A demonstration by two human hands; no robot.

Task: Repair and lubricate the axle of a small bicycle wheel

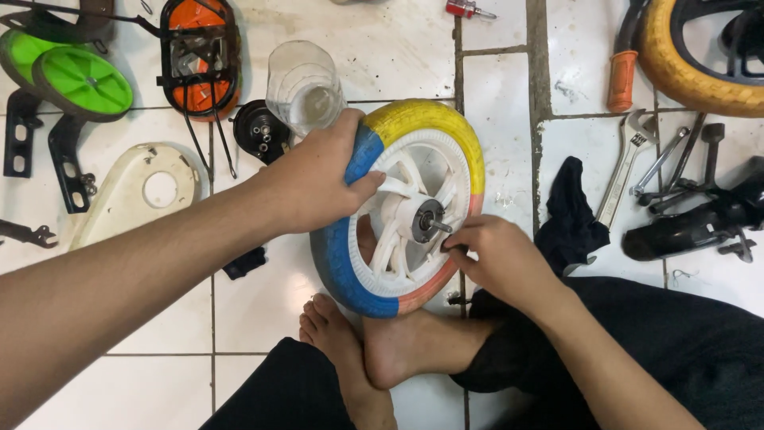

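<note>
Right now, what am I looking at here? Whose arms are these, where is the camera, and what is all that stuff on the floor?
The camera sits on a person's head and looks down, so both arms are that person's own; they sit on a white tiled floor with bare feet showing. The left hand has its grip on the rim of a small wheel with a blue, yellow and pink tyre. The right hand has its fingertips at the metal axle in the hub. Around lie green training wheels, a cream chain cover, a clear plastic cup, a black cloth and an adjustable wrench.

Head camera; looks steeply down; close above floor (pixel 263 318).
</note>
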